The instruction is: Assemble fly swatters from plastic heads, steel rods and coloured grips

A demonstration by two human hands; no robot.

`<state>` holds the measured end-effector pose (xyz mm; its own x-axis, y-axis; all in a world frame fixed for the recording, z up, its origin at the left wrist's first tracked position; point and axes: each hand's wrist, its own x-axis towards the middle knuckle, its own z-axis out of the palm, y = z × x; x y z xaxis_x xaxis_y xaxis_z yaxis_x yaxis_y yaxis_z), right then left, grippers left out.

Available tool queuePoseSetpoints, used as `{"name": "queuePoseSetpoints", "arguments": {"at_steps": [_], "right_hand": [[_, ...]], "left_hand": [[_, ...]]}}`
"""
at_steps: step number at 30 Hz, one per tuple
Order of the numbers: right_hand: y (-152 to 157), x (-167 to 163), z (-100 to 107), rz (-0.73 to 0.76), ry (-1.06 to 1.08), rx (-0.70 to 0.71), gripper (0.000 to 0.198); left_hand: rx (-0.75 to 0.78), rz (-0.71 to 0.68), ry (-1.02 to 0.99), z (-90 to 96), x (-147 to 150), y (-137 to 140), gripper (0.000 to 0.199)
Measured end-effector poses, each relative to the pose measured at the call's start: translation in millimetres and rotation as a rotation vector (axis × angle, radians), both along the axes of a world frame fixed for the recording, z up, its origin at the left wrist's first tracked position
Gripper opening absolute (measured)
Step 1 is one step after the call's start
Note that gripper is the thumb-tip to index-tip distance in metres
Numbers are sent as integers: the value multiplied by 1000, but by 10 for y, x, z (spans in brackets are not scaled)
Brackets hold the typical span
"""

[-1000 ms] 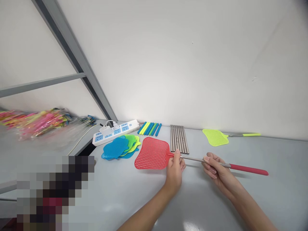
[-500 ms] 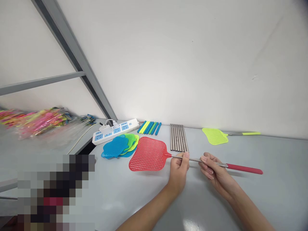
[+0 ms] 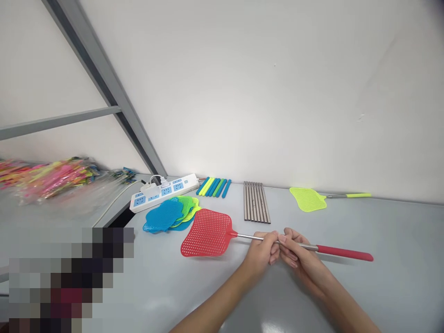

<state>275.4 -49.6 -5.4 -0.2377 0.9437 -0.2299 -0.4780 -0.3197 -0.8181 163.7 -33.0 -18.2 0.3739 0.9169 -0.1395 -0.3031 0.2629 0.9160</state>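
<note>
Fingers of left hand (image 3: 259,254) and right hand (image 3: 303,259) are clamping the metal shaft of the red swatter (image 3: 207,233), hands close together. Swatter is hovering over the glossy grey tabletop (image 3: 402,236), nearer the person than the metal tubes (image 3: 255,203), head pointing left of them, handle right. Left of the tubes, coloured grips (image 3: 212,187) are lying; farther left, loose swatter heads (image 3: 163,215) and a power strip (image 3: 191,183). Yellow swatter (image 3: 307,199) is lying right of the tubes. Behind them a white wall (image 3: 277,101) is rising; far left, a grey frame (image 3: 100,69) is slanting.
</note>
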Motion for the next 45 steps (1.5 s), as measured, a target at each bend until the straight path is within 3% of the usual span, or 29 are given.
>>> {"name": "queuePoseSetpoints", "arguments": {"at_steps": [6, 11, 15, 33, 40, 45], "right_hand": [[23, 8, 44, -2, 52, -33, 33], [77, 72, 47, -51, 71, -16, 33], [125, 127, 43, -107, 34, 3, 37], [168, 211, 54, -95, 8, 25, 39], [186, 289, 18, 9, -69, -34, 30], [191, 306, 10, 0, -38, 7, 30]], "left_hand": [[-37, -95, -19, 74, -23, 28, 35], [-128, -4, -28, 214, -69, 67, 34], [-118, 28, -4, 284, -127, 114, 37], [-104, 29, 13, 200, -184, 160, 35], [-85, 78, 32, 122, -179, 193, 40], [-35, 64, 32, 127, -184, 188, 40]]}}
